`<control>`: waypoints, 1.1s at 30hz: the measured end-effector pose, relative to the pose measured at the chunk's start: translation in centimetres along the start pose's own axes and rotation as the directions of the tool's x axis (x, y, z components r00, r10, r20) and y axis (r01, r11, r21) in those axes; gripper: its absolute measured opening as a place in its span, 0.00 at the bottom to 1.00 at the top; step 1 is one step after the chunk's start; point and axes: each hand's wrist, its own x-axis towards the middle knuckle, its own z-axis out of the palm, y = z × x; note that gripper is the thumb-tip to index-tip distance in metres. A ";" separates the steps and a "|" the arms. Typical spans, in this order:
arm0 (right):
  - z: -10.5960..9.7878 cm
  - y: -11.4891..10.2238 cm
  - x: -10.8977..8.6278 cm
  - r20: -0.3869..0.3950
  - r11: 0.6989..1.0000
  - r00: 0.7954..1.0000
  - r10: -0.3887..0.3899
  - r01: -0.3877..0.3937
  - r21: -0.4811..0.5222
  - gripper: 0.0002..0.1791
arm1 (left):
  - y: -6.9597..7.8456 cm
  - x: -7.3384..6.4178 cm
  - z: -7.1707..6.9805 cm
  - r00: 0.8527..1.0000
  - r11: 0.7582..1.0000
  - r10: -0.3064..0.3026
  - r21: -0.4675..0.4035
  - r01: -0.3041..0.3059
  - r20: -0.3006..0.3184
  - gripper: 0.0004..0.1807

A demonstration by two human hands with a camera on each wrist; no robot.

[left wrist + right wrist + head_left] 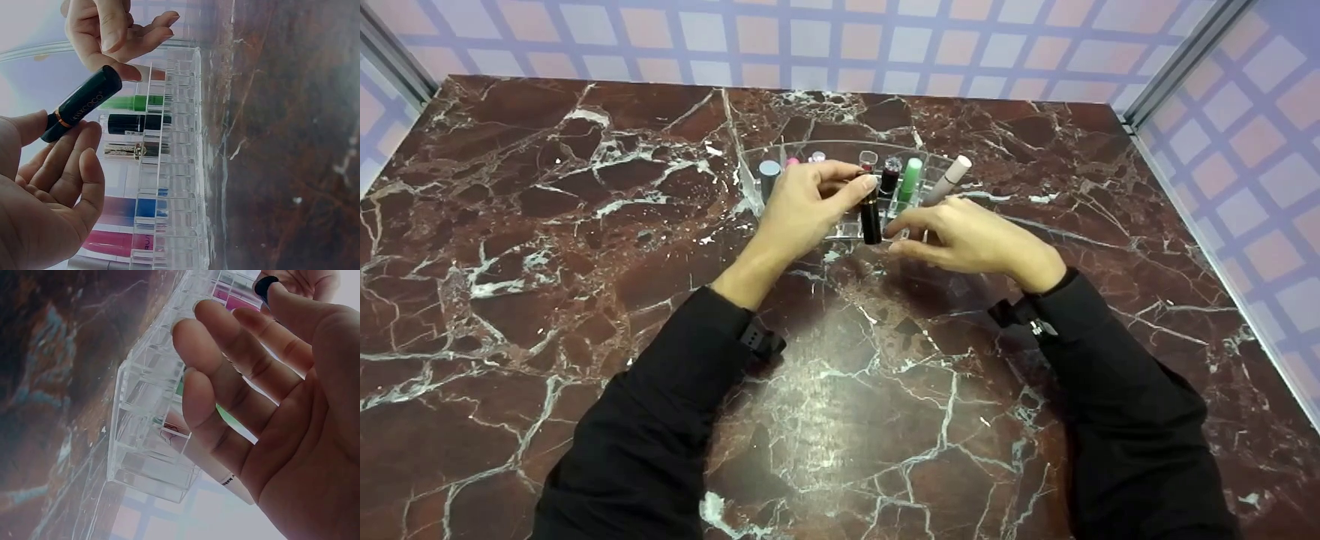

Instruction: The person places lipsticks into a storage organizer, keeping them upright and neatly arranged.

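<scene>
My left hand (799, 206) pinches a black lipstick tube (871, 223) between thumb and fingers, over the front of a clear acrylic organizer (748, 184). A gold band and pale lettering show on the tube (87, 101) in the left wrist view; it is tilted there. Just right of the tube, my right hand (960, 236) holds nothing, its fingers loosely bent toward the tube. From the right wrist, its fingers (216, 382) appear in front of the organizer's compartments. The left hand hides part of the organizer in the head view.
Upright in the organizer stand a green tube (910, 180), a dark bottle (889, 176), a leaning pale pink tube (950, 180) and a grey-capped tube (769, 174). Pink (115, 242) and blue (147, 207) tubes show from the left wrist. Checkered walls (840, 45) edge the marble-patterned table (585, 315).
</scene>
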 end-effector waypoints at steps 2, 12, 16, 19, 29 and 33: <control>0.0 0.0 0.0 0.000 1.000 1.000 -0.020 0.020 0.000 0.16 | -0.1 0.0 0.1 1.000 1.000 0.023 -0.010 -0.023 -0.006 0.18; 0.6 -0.2 0.4 0.031 0.998 1.000 0.000 -0.001 0.060 0.15 | 0.3 -0.1 0.4 0.999 0.999 0.040 -0.032 -0.040 -0.004 0.20; 0.8 -0.4 0.5 0.047 0.995 0.998 0.044 -0.048 0.090 0.15 | 0.4 -0.1 0.6 0.999 0.997 0.031 -0.065 -0.030 0.020 0.20; 0.8 -0.5 0.5 0.052 0.993 0.997 0.054 -0.059 0.099 0.15 | 0.3 -0.1 0.7 0.999 0.996 0.034 -0.089 -0.030 0.035 0.20; 0.8 -0.6 0.5 0.059 0.995 0.997 0.043 -0.048 0.086 0.15 | 0.0 -0.1 0.7 0.996 0.995 0.090 -0.043 -0.089 0.021 0.21; 0.6 -0.5 0.5 0.046 0.998 0.998 0.038 -0.041 0.056 0.15 | 0.3 0.0 0.5 0.996 0.995 0.090 -0.030 -0.090 0.008 0.21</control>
